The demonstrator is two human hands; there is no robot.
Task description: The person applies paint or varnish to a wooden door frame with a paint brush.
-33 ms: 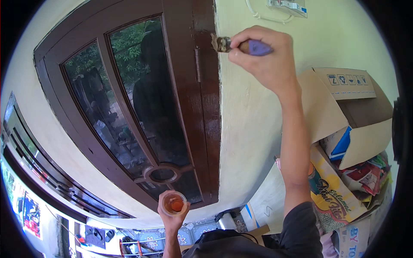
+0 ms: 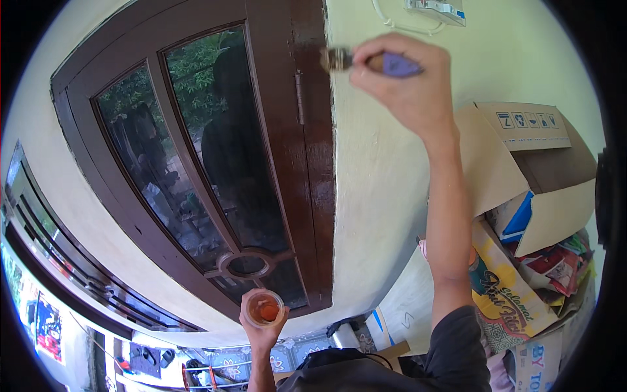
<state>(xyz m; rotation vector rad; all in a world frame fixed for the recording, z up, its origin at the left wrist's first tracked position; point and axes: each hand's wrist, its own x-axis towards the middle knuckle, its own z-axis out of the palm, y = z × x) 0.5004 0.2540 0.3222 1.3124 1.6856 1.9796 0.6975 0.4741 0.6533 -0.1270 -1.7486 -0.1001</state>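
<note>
Purple-handled brush [image 2: 393,64] sits in the right hand [image 2: 418,91], bristles [image 2: 325,59] pointing left.

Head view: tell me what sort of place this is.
Probably the porch or entrance area of a home: the brown-framed glass panes, patterned floor tiles and footwear at lower left suggest it.

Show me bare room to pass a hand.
Bare patch: the pale wall, bordered by the door frame, the right forearm and, above, the right hand with its brush. Crowded: right of that forearm, with a cardboard box and packets; and before the lower door, where the left hand holds a cup.
</note>
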